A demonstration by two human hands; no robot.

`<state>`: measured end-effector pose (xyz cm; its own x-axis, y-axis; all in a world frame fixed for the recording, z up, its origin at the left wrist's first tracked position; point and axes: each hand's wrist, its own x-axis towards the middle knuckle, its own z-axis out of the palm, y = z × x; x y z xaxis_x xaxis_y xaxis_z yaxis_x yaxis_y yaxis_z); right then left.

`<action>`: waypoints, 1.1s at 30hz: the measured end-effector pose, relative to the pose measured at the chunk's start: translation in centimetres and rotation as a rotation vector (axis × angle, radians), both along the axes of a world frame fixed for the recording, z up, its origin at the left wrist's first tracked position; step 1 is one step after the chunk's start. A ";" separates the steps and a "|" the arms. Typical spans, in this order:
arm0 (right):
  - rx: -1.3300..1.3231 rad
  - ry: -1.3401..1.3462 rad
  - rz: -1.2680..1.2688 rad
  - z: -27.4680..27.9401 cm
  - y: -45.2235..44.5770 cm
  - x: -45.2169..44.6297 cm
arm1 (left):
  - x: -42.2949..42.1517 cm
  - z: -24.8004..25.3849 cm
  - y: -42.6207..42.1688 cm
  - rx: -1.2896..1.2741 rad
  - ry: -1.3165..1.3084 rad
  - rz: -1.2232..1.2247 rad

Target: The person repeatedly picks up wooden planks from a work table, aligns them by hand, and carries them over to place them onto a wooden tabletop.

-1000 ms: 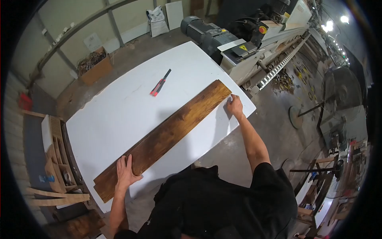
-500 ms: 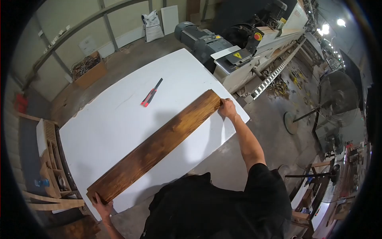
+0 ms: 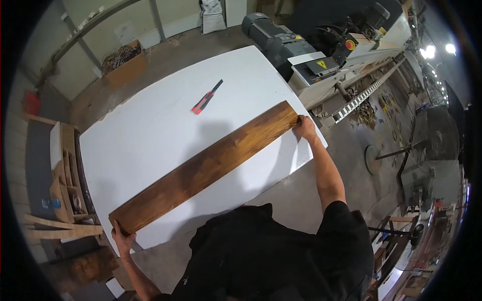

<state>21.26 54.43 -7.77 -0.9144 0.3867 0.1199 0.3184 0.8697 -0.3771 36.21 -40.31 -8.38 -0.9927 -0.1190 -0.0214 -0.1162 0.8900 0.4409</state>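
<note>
Left hand [image 3: 123, 241]: part-curled, gripping plank [image 3: 206, 168] at 8 o'clock.
Right hand [image 3: 305, 128]: curled on 2-o'clock end, likely for balance.
Knife [image 3: 203, 102]: 12 o'clock, apart.

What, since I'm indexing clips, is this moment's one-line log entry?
left hand: on board's left end; right hand: on its right end; board: diagonally over table; knife: on table, untouched

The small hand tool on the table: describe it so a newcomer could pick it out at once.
On the big white table, look beyond the long brown plank. There lies the slim tool; its red and black set it apart from the plank.
</note>
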 end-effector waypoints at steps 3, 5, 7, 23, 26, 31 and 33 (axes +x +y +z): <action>-0.037 0.003 0.029 1.3 0.1 0.4 | -0.2 0.7 0.5 -0.026 0.042 -0.019; 0.029 0.001 0.056 1.6 0.3 -0.1 | -1.3 1.1 0.3 0.045 0.070 -0.063; 0.022 -0.073 0.085 2.2 0.4 -0.1 | -2.5 1.5 -0.2 0.086 0.110 -0.089; 0.006 -0.159 0.081 3.3 0.1 -0.6 | -7.0 1.5 -1.0 0.014 0.099 0.046; 0.044 -0.085 0.099 1.9 0.8 -0.6 | -7.1 2.0 -0.1 -0.092 -0.003 0.126; -0.075 -0.098 0.157 2.4 0.7 -0.2 | -8.2 2.4 -2.3 0.400 -0.167 0.158; -0.597 -0.046 0.050 1.4 1.5 0.2 | -8.6 2.8 -2.0 0.610 -0.146 0.243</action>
<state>21.46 55.96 -6.39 -0.9322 0.3317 -0.1448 0.3102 0.5261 -0.7918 27.61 -42.34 -5.59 -0.9211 -0.2622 -0.2878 -0.3782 0.4275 0.8211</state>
